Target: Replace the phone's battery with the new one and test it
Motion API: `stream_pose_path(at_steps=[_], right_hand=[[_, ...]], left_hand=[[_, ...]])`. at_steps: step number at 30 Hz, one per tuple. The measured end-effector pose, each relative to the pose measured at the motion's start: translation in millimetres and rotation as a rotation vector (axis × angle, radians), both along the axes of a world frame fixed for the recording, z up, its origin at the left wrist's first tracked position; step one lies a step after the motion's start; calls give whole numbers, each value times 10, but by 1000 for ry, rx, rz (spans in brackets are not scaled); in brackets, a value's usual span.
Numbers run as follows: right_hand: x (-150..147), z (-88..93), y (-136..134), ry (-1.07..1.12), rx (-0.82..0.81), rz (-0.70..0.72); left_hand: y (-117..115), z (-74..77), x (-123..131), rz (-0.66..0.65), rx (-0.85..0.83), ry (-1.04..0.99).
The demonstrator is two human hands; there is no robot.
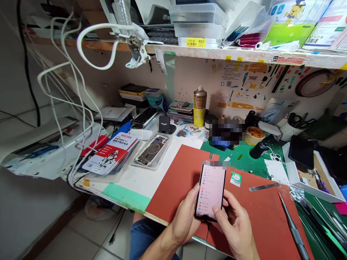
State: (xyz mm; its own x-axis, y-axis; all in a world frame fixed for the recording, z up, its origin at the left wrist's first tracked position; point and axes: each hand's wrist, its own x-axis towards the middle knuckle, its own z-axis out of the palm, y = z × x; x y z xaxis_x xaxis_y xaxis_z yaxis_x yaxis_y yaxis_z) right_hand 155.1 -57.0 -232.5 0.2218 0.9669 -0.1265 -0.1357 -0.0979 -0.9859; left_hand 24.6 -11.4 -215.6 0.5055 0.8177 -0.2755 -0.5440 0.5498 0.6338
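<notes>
A smartphone (210,191) with a lit, pinkish screen is held upright above the red-brown mat (173,180). Its display lists rows of small coloured icons, and dark blotches run along the bottom edge. My left hand (185,215) grips the phone's left side, the thumb lying along that edge. On the other side, my right hand (234,220) wraps the lower right edge with its thumb over the lower screen. A small green-and-white packet (235,179) lies on the mat just right of the phone.
Tweezers (264,187) and a grey pen-like tool (294,227) lie to the right. Left stand battery boxes (111,153) and an opened phone body (151,150) in a clear tray. A yellow spray can (200,106) is behind. White cables (70,90) dangle at left below the shelf (244,56).
</notes>
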Motion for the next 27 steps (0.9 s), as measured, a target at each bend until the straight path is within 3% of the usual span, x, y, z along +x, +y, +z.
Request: stream_pose_path(at_steps=[11, 20, 27], right_hand=[[16, 51, 5, -20, -32, 23], [-11, 83, 24, -2, -52, -38], [-6, -6, 6, -31, 3, -17]], left_hand=[[3, -10, -4, 11, -4, -16], [6, -33, 2, 28, 9, -36], [-1, -19, 4, 19, -10, -27]])
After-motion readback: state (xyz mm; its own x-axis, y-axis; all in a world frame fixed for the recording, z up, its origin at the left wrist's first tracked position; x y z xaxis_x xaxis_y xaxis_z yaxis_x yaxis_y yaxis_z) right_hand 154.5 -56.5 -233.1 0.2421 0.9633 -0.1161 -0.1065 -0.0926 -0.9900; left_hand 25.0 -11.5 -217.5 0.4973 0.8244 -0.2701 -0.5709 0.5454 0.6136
